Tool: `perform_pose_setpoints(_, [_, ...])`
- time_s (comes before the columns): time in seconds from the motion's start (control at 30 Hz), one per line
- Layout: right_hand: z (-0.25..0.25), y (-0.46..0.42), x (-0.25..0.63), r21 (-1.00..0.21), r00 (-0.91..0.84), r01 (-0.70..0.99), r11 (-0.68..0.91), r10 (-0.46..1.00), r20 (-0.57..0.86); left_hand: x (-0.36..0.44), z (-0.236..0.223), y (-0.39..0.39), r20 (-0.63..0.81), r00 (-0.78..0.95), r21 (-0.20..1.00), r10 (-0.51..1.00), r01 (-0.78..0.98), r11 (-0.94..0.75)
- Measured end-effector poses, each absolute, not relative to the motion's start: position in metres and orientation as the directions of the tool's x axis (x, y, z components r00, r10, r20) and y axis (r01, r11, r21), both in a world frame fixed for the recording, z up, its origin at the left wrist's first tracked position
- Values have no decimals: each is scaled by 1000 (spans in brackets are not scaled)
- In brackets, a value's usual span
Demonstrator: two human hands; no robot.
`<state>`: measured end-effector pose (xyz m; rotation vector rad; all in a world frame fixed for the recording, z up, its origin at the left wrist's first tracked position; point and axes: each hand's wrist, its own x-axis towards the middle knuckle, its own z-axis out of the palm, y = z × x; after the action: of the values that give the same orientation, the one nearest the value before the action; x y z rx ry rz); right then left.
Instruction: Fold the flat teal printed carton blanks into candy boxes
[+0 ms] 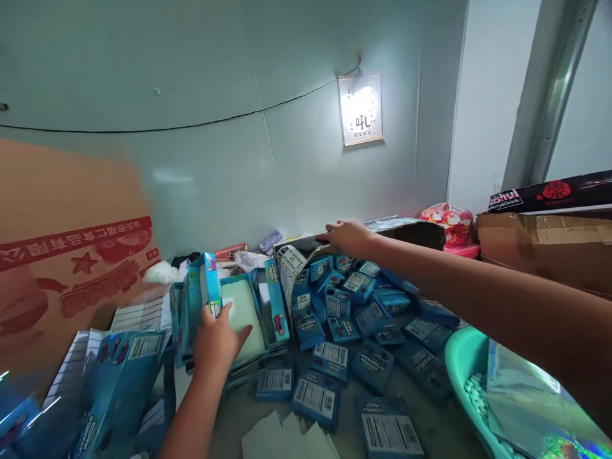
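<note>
At the left stand several open blue cardboard boxes [268, 322], one with a pale inner surface facing up. My left hand [217, 344] is closed at the near end of these boxes, its fingers over a narrow blue box edge [211, 287] and its thumb spread to the right over the pale surface. My right hand [349, 237] reaches across and grips the upper edge of a tipped carton [292, 268]. Small blue caramel packs [333, 360] lie heaped inside the carton's mouth and spill toward me over the table.
A green basin [461, 357] with small pale pieces and shiny film [526, 401] stands at the right. White cards [287, 440] lie at the front edge. Large brown cartons [62, 255] rise at the left and right. A red patterned bag [447, 223] sits behind.
</note>
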<state>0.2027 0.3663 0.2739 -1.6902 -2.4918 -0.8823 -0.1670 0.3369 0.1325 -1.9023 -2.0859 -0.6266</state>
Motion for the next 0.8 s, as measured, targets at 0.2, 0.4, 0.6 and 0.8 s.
perform_pose_setpoints(0.2, [291,343,240,447,-395,871,204,831,391,-158,127,339,455,-120,174,882,984,44])
perform_pose_setpoints(0.4, [293,317,254,431,-344,893,127,810,474,-163,140,376,387,-126,227,914,973,38])
perform_pose_setpoints(0.6, [311,299,284,359,-272,931,63,775,571,-153,155,409,398,-100,181,912,983,28])
perform_pose_setpoints(0.8, [308,274,292,373,-276,927,48,760,588,-127,149,412,509,-65,201,859,979,-45])
